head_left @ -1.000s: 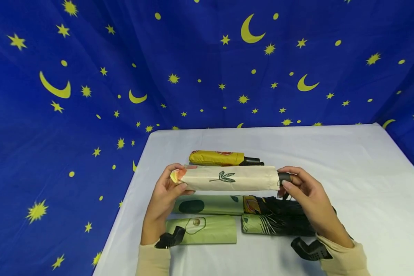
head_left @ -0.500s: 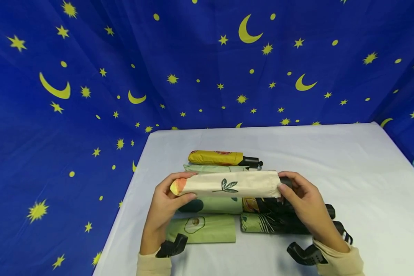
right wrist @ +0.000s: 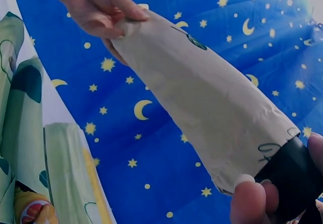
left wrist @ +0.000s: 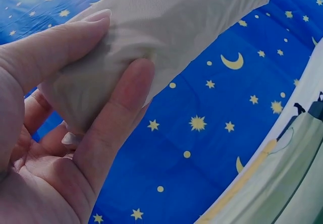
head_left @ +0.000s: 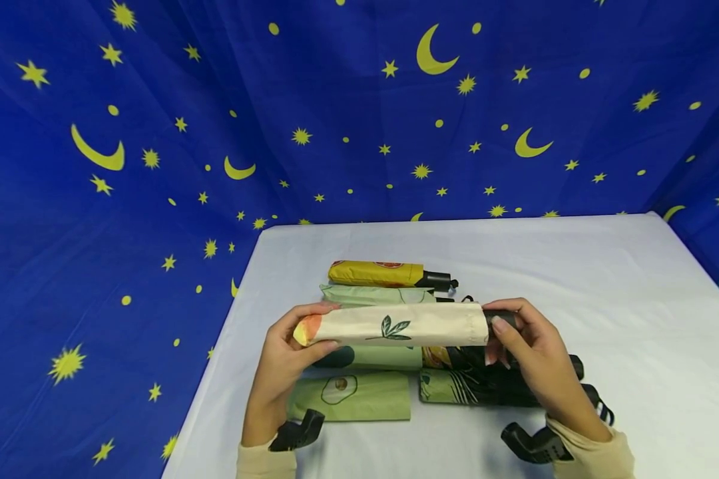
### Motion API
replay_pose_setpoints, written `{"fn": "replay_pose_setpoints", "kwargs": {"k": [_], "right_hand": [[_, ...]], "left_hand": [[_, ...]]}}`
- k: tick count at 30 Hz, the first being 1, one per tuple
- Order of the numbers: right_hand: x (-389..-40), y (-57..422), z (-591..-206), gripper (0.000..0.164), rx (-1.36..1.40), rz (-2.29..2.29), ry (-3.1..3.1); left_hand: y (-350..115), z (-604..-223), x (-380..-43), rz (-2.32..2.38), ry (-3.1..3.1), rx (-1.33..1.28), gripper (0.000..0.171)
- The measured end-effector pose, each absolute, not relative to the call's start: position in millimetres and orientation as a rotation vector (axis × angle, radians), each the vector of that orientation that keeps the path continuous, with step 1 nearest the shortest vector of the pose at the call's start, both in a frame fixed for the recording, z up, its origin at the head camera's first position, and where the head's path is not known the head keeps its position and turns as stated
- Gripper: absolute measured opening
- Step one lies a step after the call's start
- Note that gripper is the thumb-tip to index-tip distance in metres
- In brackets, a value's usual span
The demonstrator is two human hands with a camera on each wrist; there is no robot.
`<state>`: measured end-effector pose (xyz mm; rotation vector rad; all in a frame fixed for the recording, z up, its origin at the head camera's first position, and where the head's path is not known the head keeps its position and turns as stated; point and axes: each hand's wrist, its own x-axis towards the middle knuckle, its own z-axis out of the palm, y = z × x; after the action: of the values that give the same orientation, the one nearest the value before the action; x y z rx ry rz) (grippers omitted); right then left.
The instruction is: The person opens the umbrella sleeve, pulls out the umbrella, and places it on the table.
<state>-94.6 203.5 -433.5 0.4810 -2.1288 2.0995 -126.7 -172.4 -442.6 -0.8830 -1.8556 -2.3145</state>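
A folding umbrella in a cream sleeve (head_left: 395,324) is held level above the table, a green leaf print on its side and an orange-yellow patch at its left end. My left hand (head_left: 284,362) pinches that closed end, thumb on the near side; in the left wrist view the fabric (left wrist: 161,37) wrinkles between the fingers. At the other end, my right hand (head_left: 536,352) holds the black handle (head_left: 500,319) sticking out of the sleeve. The right wrist view shows the handle (right wrist: 287,178) in the sleeve's mouth, with right-hand fingertips (right wrist: 248,204) against it.
Behind the cream umbrella lie a yellow folded umbrella (head_left: 374,273) and a pale green one (head_left: 377,295). Nearer are a green piece with an avocado print (head_left: 371,398), a pale green piece with a dark oval (head_left: 389,358), and two dark folded umbrellas, the nearer one (head_left: 485,388) partly green.
Both hands have lowered the cream umbrella slightly toward me, uncovering more of the pale green umbrella behind. More of its black handle shows by the right hand. The other pieces lie where they were.
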Motion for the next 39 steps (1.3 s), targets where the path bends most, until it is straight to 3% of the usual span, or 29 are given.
{"fn": "replay_pose_setpoints", "kwargs": {"k": [17,22,32,39], "right_hand": [[-95,216,-435,0.028,0.409,2.224,-1.985],[-94,222,-435,0.028,0.448,2.260,-1.892],[-94,230,-435,0.027,0.410,2.264,-1.868],[-96,238,-438,0.027,0.545,2.346,-1.671]], "left_hand": [[-179,-445,-128,-2.267,-1.842,-1.001,0.053],[-184,-446,-127,-2.203,-1.846,-0.924,0.045],[-190,-443,-126,-2.242,-1.822,-0.881,0.049],[-194,-442,-124,-2.175,-1.795,-0.898,0.042]]}}
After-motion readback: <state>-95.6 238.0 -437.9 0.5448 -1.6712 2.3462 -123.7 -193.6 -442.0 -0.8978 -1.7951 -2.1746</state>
